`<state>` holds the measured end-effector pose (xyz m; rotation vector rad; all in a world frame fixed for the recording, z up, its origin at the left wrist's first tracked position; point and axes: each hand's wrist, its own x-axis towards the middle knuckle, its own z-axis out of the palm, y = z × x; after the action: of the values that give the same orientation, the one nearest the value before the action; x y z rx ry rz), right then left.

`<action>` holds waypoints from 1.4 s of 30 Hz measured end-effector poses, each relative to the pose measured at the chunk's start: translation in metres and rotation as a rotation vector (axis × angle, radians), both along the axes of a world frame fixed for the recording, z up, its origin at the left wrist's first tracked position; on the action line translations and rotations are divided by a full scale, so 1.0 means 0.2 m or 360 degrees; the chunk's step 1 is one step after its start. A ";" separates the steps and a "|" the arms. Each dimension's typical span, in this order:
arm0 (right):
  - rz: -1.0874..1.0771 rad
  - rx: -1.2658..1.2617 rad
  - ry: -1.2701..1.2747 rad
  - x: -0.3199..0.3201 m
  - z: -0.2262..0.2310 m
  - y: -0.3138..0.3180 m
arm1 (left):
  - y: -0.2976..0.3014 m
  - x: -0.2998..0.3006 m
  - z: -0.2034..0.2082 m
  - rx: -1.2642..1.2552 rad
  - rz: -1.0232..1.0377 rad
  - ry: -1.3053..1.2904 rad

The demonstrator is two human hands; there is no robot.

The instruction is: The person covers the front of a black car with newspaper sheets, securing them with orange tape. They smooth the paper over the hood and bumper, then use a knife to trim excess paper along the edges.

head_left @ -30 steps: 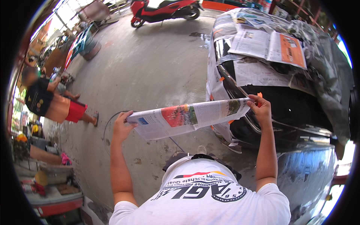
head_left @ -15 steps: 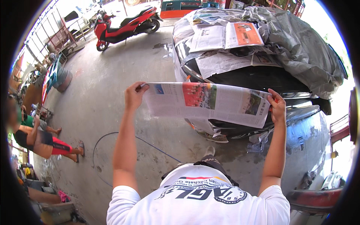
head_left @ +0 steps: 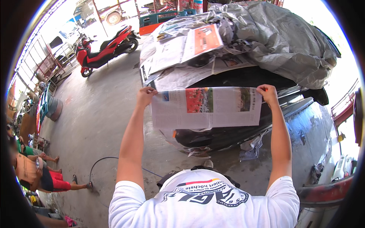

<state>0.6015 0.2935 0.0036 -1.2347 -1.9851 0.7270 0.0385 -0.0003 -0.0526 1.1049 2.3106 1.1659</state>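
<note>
"Head view has come up clean for me. How's the left hand?"

"I see the left hand (head_left: pixel 145 96) closed to a pinch, thumb and fingers nipping the upper left corner of a newspaper sheet (head_left: pixel 228 103). Its fingers bunch together, so from where I sit I can't separate each one."

"And the right hand (head_left: pixel 269 95)?"

"Much the same grip at the opposite end: I have thumb and fingertips pressed together on the upper right corner."

"Where does that put the sheet?"

"Stretched between the two hands, top edge nearly level, the panel hanging down from it. From my angle it hides part of a black car (head_left: pixel 243 78). Whether the lower edge touches the car, I can't tell."

"Anything around it?"

"Beyond it, lying over the car, I get a spread-out newspaper (head_left: pixel 178 51) with an orange block, and a crumpled grey cover (head_left: pixel 292 43) to its right. A thin hose (head_left: pixel 90 173) curves over the concrete floor (head_left: pixel 95 114) on the left, and a red scooter (head_left: pixel 108 49) stands farther off. Near the left rim I also have a person in red shorts (head_left: pixel 59 181), well apart from both hands."
</note>
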 end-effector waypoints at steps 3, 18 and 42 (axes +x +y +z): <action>-0.0074 -0.0051 0.0014 -0.03 -0.02 0.25 | 0.19 0.02 -0.12 0.0353 0.0279 -0.0592; -0.0229 0.0010 0.0149 -0.05 -0.13 0.58 | 0.65 0.05 -0.17 0.0435 0.0421 -0.0257; -0.0162 -0.0475 0.0373 -0.12 -0.01 0.52 | 0.64 -0.15 -0.27 0.1090 -0.0191 -0.1180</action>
<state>0.5778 0.3983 0.0018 -1.3411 -1.6527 1.0923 0.0088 0.1274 -0.1076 0.7686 1.2933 1.9672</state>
